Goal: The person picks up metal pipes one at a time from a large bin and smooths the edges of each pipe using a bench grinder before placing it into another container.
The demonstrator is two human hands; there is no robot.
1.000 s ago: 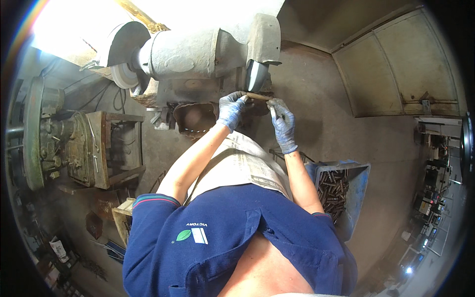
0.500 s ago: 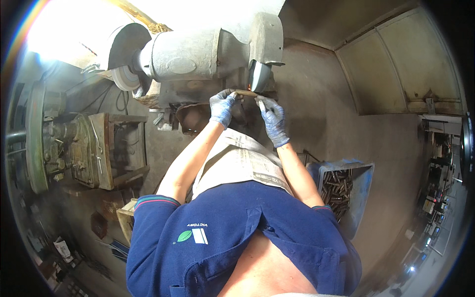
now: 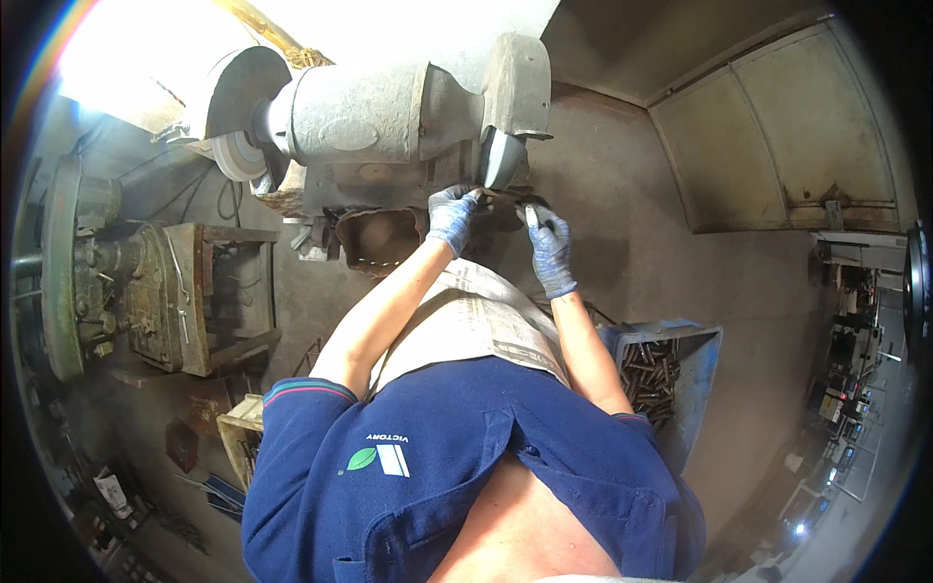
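Note:
A bench grinder (image 3: 355, 112) stands in front of me, with a pale wheel (image 3: 501, 160) showing below its right guard. Just below that wheel, my left hand (image 3: 453, 218), in a blue-grey glove, pinches a small, narrow metal piece (image 3: 494, 194). Fingers and dark surroundings hide much of the piece. My right hand (image 3: 551, 251), gloved alike, is a little to the right and lower, its thumb and fingers drawn together. Whether its fingertips grip the piece's other end is unclear. No sparks show at the wheel.
A blue bin (image 3: 695, 389) of small metal pieces stands by my right elbow. Left of me are a green-grey machine (image 3: 146, 291) and a wooden crate (image 3: 241, 432). A second wheel (image 3: 236, 155) is at the grinder's left; a rusty metal box (image 3: 374, 238) sits below.
Both hands have come down and away from the wheel, and the right hand has moved farther from the left. The sparks at the wheel are gone. The view has shifted slightly.

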